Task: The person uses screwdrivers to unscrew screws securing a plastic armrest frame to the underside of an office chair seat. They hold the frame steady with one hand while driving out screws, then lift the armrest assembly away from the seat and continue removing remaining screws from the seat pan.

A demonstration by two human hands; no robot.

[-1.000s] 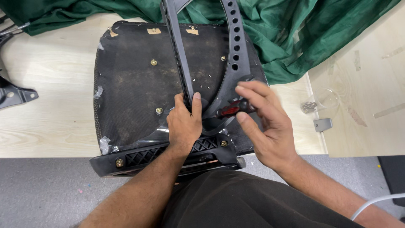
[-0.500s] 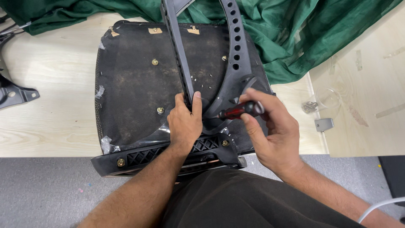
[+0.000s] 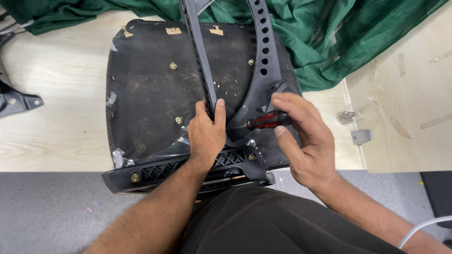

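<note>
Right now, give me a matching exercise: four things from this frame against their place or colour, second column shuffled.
Things:
1. screwdriver
2. cloth
3. left hand
4. small metal bracket

Place or colour:
A. green, bunched behind the chair seat
B. alone on the light wood, right of the seat
C. red and black handle, in the right hand
D. pressed against the black bar

Pairs: 1-C, 2-A, 3-D, 4-B

Bright, even indoor light, sharp across nearly the whole view.

Soft diffuse light falls from above; the pale desk (image 3: pixel 61 117) shows no glare, and only faint shadows lie under the left hand (image 3: pixel 207 136) and right hand (image 3: pixel 306 146). The black seat underside (image 3: pixel 146 80) stays dark yet readable, with small glints on its brass screws. Straight edges bow slightly toward the corners; no motion blur.
</note>
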